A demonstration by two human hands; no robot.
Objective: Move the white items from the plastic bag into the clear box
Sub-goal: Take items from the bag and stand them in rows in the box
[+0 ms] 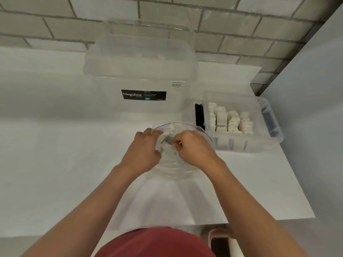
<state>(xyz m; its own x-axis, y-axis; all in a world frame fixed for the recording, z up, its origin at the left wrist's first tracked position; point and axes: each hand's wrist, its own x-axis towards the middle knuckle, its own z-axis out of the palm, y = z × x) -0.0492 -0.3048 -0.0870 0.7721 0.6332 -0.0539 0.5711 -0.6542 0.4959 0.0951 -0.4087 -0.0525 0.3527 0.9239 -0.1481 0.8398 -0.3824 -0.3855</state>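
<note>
View: head cam
L hand point(143, 151): fingers curled on left edge of plastic bag point(173, 169), gripping it.
R hand point(194, 149): pinches bag mouth, right side; blurry.
White items point(230, 119): rows in clear box point(232, 145), just right of bag.
Megabox tub point(144, 71): behind bag.

White counter point(55, 145) vs grey block wall point(232, 25); white panel point(315, 108) at right.

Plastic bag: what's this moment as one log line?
left hand: grips plastic bag | right hand: pinches bag | small clear box: white items
</note>
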